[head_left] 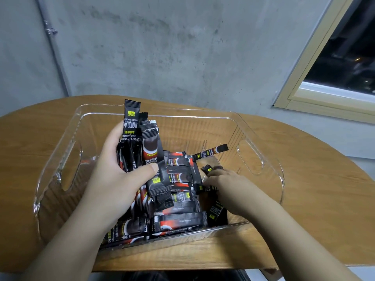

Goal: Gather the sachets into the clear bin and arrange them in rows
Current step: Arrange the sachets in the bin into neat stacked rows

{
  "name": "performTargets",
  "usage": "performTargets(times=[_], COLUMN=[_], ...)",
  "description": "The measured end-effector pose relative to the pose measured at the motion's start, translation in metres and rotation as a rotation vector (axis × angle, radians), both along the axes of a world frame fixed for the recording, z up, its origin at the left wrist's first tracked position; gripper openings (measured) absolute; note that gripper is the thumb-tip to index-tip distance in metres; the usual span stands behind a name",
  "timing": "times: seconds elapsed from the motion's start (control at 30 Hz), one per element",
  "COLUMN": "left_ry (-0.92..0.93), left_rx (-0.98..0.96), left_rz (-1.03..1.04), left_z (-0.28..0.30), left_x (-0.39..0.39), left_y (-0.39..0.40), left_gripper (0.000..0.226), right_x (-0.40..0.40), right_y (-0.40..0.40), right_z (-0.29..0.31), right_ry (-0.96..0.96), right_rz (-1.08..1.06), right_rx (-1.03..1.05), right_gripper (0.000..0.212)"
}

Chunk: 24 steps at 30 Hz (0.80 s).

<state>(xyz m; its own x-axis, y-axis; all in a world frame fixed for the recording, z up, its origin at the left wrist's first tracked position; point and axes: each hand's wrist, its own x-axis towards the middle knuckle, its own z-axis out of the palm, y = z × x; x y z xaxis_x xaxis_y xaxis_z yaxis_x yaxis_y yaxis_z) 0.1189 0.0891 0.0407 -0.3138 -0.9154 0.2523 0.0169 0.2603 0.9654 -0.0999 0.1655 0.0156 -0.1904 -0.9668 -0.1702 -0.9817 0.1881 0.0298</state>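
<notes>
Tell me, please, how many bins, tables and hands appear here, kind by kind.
Clear bin: 1
Wooden table: 1
Hands: 2, left hand and right hand
Total: 4
Sachets overlap too much to count.

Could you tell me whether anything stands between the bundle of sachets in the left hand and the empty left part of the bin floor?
Nothing visible does. The left hand holds the bundle of sachets upright inside the clear bin, and the bin floor to its left looks bare. The loose sachets lie heaped to the right, where the right hand reaches.
</notes>
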Motion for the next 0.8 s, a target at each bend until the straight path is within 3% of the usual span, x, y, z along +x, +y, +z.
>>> performTargets(times=[0.23, 0.33, 0.53, 0.8], left_ry=[0.021, 0.026, 0.013, 0.017], left_rx=[0.028, 0.067, 0.087, 0.079], left_rz=[-0.006, -0.005, -0.027, -0.030], left_z=[-0.007, -0.011, -0.016, -0.020], left_x=[-0.008, -0.007, -0.007, -0.006], left_y=[-0.002, -0.003, -0.005, -0.004], left_gripper=[0.082, 0.082, 0.089, 0.086], right_x=[-0.001, -0.003, -0.005, -0.004], right_y=[-0.012, -0.032, -0.068, -0.067], right_z=[-0.001, -0.001, -0.002, 0.001], right_ry=[0.044, -0.066, -0.212, -0.206], right_rz=[-0.089, -0.136, -0.351, -0.431], right_rx=[-0.056, -0.102, 0.034, 0.062], right_gripper=[0.014, 0.019, 0.039, 0.042])
